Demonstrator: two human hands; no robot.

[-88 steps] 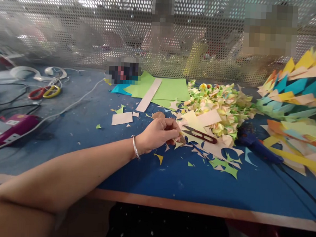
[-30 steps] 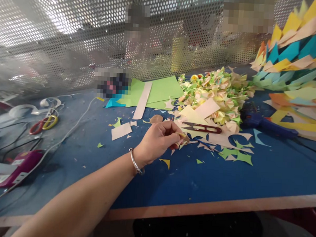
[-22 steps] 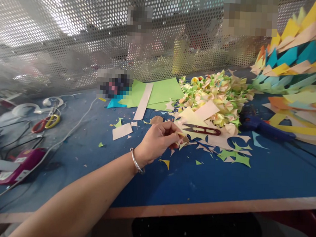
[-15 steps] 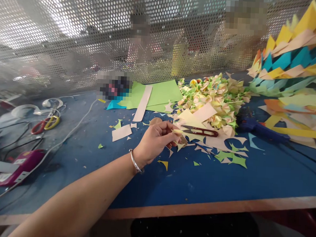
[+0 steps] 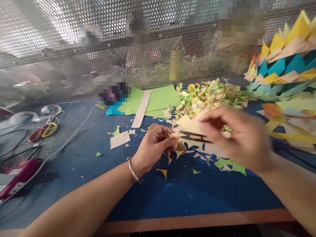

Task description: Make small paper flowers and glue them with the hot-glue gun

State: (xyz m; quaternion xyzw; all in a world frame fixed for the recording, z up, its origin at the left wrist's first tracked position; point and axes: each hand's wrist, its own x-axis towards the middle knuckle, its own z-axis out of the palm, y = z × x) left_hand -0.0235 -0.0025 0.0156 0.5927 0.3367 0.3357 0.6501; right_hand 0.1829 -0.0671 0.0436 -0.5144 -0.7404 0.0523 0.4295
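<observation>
Paper, small and pale yellow, sits pinched in my left hand near the snips' tips; my right hand shows blurred, and I cannot tell its grip.

Yel. paper pc., L hand
</observation>
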